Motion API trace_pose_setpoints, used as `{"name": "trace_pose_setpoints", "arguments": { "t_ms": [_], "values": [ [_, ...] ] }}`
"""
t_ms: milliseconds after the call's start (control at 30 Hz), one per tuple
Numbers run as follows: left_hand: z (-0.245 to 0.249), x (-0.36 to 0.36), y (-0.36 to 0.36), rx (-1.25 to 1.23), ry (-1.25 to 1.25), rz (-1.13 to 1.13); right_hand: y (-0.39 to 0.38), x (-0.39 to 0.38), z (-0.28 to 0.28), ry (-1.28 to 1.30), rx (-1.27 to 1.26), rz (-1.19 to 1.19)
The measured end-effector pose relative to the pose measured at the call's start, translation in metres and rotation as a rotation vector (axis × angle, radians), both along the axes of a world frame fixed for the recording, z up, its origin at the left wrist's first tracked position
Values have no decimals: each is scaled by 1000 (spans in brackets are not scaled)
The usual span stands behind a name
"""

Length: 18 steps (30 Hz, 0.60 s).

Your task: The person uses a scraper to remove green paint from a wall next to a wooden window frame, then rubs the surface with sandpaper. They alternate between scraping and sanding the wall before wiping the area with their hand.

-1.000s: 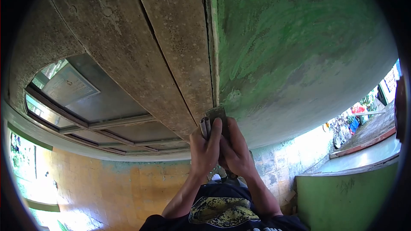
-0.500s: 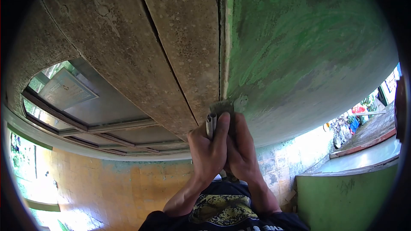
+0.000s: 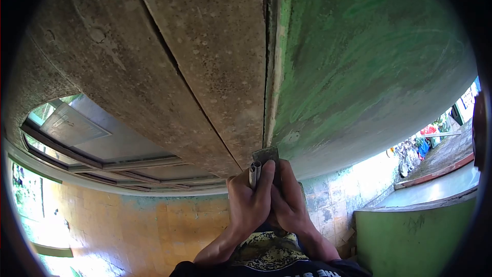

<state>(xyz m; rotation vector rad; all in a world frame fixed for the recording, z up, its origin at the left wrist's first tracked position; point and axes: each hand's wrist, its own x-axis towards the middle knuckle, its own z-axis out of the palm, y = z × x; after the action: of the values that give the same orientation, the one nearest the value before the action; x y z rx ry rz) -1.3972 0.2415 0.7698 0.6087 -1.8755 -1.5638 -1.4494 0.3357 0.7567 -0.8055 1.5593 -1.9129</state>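
Observation:
My left hand [image 3: 247, 202] and my right hand [image 3: 293, 195] are pressed together at the lower middle of the head view, fingers closed. Between them they grip a dark grey flat piece [image 3: 266, 154]; its squared end sticks out above the thumbs. I cannot make out whether it is a scraper blade or folded abrasive sheet. A pale rolled sheet [image 3: 253, 174] pokes up from my left hand beside the thumb. The flat piece's tip lies at the seam between a weathered brown wooden frame [image 3: 215, 72] and a green-painted wall [image 3: 359, 61]. The fingers' undersides are hidden.
A window with wooden bars [image 3: 138, 165] is at left, below the brown boards. Yellowish floor tiles [image 3: 169, 231] lie beneath. At lower right stands a green low wall [image 3: 410, 241], with a ledge and colourful clutter [image 3: 423, 146] beyond it.
Both hands, still gripping the flat piece, have moved down along the seam, closer to my body. The view has shifted slightly, showing more of the boards above them.

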Motion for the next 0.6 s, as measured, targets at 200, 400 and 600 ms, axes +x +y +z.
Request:
{"name": "trace_pose_setpoints", "arguments": {
  "t_ms": [200, 400, 600],
  "values": [
    [3, 1, 0, 27, -58, -17, 4, -2, 8, -19, 85, 30],
    [-1, 0, 0, -10, -39, -2, 4, 0, 5, -90, 71, 37],
    [-9, -1, 2, -72, -26, 16, 5, -1, 3, -81, 80, 35]
  ]
}}
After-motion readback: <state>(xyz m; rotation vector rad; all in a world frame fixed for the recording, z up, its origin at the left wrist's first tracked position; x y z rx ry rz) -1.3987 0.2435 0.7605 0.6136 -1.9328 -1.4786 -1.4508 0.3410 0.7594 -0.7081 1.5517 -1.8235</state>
